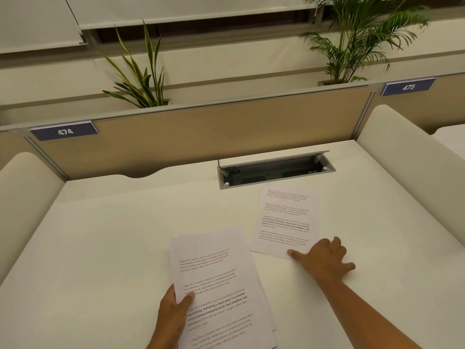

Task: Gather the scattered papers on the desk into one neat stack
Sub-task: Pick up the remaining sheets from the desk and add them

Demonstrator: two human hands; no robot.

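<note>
A small stack of printed white papers (221,285) is held near the front of the white desk (100,235). My left hand (173,313) grips its left edge, thumb on top. A single printed sheet (285,220) lies flat further back and to the right, just below the cable tray. My right hand (324,258) rests on the desk at that sheet's near right corner, fingers spread, thumb touching the paper's edge. Slightly offset edges show at the stack's top.
An open cable tray (275,171) is recessed in the desk behind the single sheet. A tan divider panel (201,132) labelled 474 closes the back. Padded cream side partitions (407,172) stand left and right. Potted plants (141,76) sit behind the divider.
</note>
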